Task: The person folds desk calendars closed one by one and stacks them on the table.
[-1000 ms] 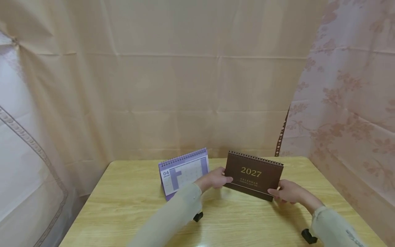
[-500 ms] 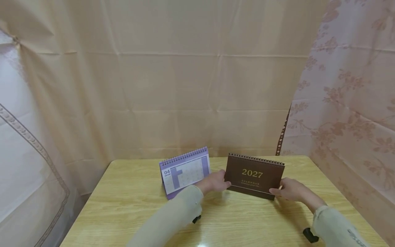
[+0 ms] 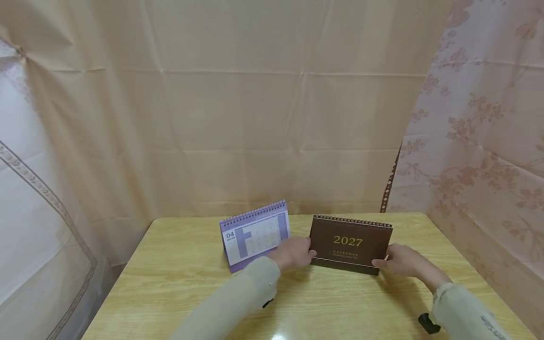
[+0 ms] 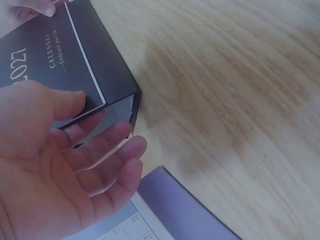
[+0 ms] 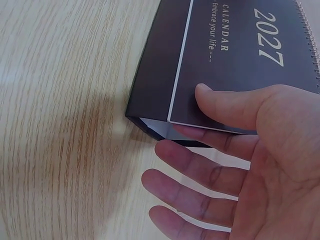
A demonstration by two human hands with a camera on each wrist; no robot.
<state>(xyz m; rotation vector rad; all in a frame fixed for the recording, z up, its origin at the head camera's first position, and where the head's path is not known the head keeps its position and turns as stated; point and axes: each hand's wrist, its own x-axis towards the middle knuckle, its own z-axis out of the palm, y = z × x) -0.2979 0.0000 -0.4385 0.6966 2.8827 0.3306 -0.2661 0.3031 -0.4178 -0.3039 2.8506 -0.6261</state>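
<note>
A dark brown desk calendar with gold "2027" lettering and a spiral top stands tent-like on the table, held at both sides. At its left edge my left hand pinches the front panel, thumb on the cover and index finger behind; the other fingers are loosely bent in the left wrist view. My right hand grips the opposite edge likewise, its remaining fingers spread below. To the left stands a purple-and-white desk calendar showing "04", its lower right part hidden behind the left hand and sleeve.
Both calendars stand toward the back of a light wood-grain table with rounded far corners. A beige curtain hangs just behind it. Floral cloth hangs along the right side, white cloth on the left.
The brown calendar's left side has come down and slightly toward me, so it faces me more squarely. Both hands have kept their hold. The purple calendar stays in place.
</note>
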